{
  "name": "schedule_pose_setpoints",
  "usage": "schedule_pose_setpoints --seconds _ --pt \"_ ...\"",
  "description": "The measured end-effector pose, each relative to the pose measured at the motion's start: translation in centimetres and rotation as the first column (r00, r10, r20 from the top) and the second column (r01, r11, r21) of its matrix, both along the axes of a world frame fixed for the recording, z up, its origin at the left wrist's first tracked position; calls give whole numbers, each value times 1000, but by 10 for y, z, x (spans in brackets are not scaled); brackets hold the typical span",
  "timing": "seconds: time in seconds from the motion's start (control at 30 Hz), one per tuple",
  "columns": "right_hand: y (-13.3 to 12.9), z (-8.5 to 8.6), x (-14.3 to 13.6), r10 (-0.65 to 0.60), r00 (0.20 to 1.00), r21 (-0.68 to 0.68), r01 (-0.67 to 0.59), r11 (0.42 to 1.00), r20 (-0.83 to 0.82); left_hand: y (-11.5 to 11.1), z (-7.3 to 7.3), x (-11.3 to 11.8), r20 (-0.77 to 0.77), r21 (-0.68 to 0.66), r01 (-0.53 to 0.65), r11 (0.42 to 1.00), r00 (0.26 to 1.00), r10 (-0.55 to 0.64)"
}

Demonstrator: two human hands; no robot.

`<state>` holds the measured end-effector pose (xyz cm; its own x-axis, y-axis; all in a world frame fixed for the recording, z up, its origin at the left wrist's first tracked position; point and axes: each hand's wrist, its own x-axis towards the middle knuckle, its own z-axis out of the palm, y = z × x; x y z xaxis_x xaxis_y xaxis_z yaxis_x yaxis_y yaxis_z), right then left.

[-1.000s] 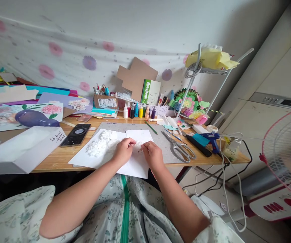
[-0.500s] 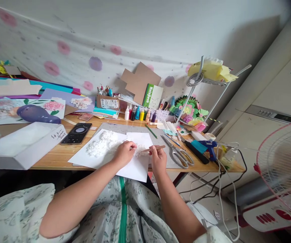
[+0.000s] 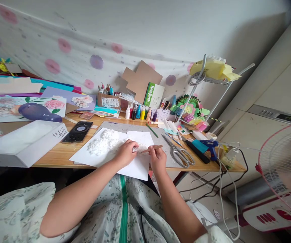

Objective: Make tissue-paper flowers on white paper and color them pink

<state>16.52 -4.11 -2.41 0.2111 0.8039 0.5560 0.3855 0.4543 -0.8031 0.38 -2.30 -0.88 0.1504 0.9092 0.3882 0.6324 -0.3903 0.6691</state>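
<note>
White paper sheets (image 3: 134,172) lie at the table's front edge, bearing a fluffy heap of small white pieces (image 3: 102,143) on their left part. My left hand (image 3: 125,154) rests over the middle of the paper with fingers curled together; white bits show at its fingertips, but what they pinch is too small to name. A smaller patch of white pieces (image 3: 141,147) lies between my hands. My right hand (image 3: 158,160) grips a thin flat wooden stick (image 3: 156,147) between thumb and fingers, its tip pointing left into that patch.
Scissors (image 3: 177,152), a green pencil (image 3: 152,130) and a blue glue gun (image 3: 211,147) lie to the right, with cables hanging off the edge. Leftward are a phone (image 3: 78,132) and a white box (image 3: 26,148). Small paint bottles (image 3: 142,114) line the back. A fan (image 3: 284,158) stands at right.
The left fingertips have shifted slightly and now have white bits at them. The stick's tip stays near the small patch, with the right hand almost in place. The view has moved slightly.
</note>
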Motion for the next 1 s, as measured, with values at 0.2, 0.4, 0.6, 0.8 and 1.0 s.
schedule_pose_setpoints --seconds 0.2,0.4,0.6,0.8,1.0 --pt "0 2 2 -9 999 -43 7 999 -48 1 -3 -2 4 8 12 1000 1000 -12" --pt "-6 8 1 91 993 -30 -93 995 -68 2 -5 -4 15 8 29 1000 999 -29" --pt "-1 3 -1 56 997 -37 -58 998 -53 3 -5 -4 9 9 28 1000 1000 -28" --pt "2 2 1 5 993 -74 -14 997 -116 1 -2 -1 -4 4 10 1000 1000 -10" --pt "-3 7 3 50 984 -77 -64 995 -170 2 0 1 -14 4 -23 1000 1000 23"
